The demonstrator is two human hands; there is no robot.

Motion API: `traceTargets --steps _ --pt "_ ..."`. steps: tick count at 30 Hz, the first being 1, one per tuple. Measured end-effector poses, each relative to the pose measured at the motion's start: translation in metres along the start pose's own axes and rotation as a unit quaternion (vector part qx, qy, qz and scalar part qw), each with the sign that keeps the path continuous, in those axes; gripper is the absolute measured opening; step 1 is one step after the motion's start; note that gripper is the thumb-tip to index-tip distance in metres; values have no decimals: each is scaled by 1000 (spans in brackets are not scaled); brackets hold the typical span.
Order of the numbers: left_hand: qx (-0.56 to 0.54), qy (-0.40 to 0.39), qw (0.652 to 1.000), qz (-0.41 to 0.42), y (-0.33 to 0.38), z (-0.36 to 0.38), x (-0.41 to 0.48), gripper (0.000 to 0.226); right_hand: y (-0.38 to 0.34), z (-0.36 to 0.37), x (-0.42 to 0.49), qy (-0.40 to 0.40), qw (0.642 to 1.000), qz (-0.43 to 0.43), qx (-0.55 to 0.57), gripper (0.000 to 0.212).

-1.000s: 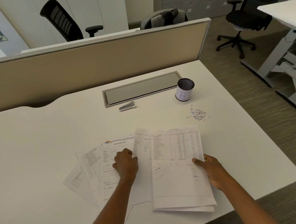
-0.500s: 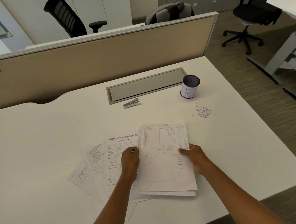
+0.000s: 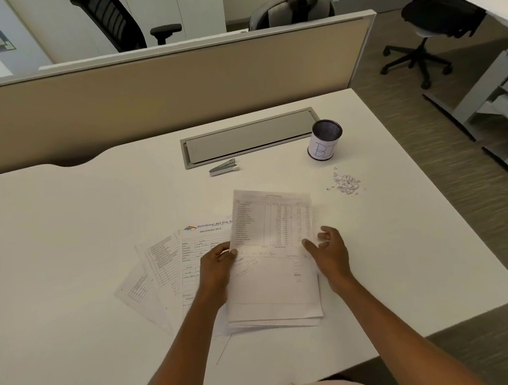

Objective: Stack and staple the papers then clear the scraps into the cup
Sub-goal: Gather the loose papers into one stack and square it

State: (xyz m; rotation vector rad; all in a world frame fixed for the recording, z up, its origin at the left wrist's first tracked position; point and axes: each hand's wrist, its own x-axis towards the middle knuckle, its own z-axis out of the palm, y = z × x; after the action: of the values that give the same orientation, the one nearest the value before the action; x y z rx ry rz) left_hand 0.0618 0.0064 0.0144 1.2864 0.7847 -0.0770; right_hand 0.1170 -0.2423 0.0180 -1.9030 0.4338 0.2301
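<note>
A small stack of printed sheets [image 3: 274, 283] is held between both hands, its far end lifted off the white desk [image 3: 65, 241]. My left hand [image 3: 218, 265] pinches the stack's left edge. My right hand [image 3: 329, 251] holds the right edge with the outer fingers spread. Several loose sheets [image 3: 166, 262] lie fanned out to the left, partly under the stack and my left arm. A silver stapler [image 3: 224, 167] lies farther back. The mesh cup [image 3: 324, 140], wrapped in a white label, stands at the back right. A pile of paper scraps [image 3: 345, 183] lies in front of it.
A grey cable tray lid [image 3: 247, 138] is set into the desk behind the stapler. A beige partition [image 3: 160, 99] closes off the back. The desk's right edge drops to carpet, with an office chair [image 3: 434, 19] and another desk [image 3: 495, 4] beyond.
The stack has slid left over the fanned sheets and its far end has risen. Both hands have closed in on its sides.
</note>
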Motion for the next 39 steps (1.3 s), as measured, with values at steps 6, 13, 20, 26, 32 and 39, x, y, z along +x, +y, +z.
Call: traceTargets --steps 6,13,20,26,32,39 --pt "-99 -43 994 -19 -2 -7 -11 20 -2 -23 -5 -202 961 93 163 48" --pt "42 -15 998 40 1 -19 -29 15 12 -20 -20 -220 959 88 155 34" --pt "340 232 896 164 -15 -62 -30 47 21 -25 -33 -189 958 118 178 25" --pt "442 303 842 58 -26 -94 -35 93 22 -23 -49 -190 957 127 179 26" --pt "429 312 847 21 -32 -97 -33 105 24 -25 -57 -183 959 132 170 25" --pt "464 301 833 15 -38 -98 -34 81 26 -24 -64 -186 962 131 154 28"
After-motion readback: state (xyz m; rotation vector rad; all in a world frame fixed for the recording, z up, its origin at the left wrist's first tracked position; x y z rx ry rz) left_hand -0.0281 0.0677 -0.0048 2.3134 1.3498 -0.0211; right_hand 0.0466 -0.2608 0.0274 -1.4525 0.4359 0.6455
